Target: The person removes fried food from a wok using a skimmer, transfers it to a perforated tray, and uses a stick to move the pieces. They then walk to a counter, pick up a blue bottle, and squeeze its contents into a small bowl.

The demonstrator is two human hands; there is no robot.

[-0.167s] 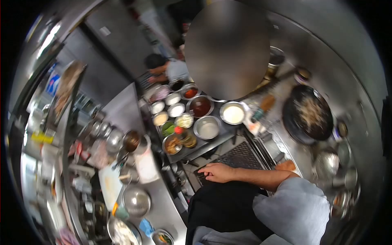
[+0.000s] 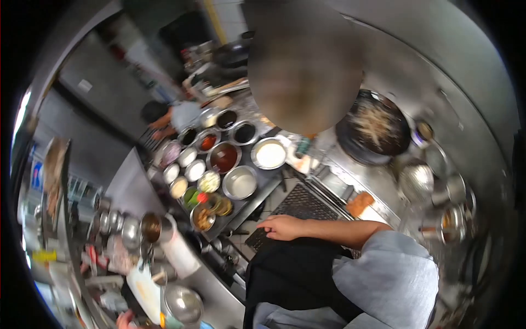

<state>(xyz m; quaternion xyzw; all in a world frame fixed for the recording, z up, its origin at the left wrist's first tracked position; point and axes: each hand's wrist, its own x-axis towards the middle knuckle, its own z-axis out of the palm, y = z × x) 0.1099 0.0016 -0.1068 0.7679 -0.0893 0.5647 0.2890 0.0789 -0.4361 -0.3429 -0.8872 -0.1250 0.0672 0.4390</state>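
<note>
My right hand [image 2: 282,227] hangs over the dark floor grate beside my black apron. Its fingers are loosely bent and a little apart, with nothing between them. Beyond it, on a low steel table, stands a bowl of cloudy liquid [image 2: 240,182], apart from the hand. A bowl of pale cream liquid [image 2: 268,153] and a bowl of dark red sauce [image 2: 223,157] are close to that one. Blurred fingers [image 2: 125,320], apparently of my left hand, show at the lower left edge by a white cutting board [image 2: 144,290]; what they touch is hidden.
A black wok [image 2: 375,128] with pale food strips sits on the stove at right. Metal strainers [image 2: 416,181] and pots stand near it. A steel bowl [image 2: 183,304] is on the left counter. Another person [image 2: 170,116] bends over at the back. A grey blur covers the top middle.
My view has turned right, so the bowls and wok have shifted left in the picture. Fingers now show at the lower left. My right hand stays low, in nearly the same pose.
</note>
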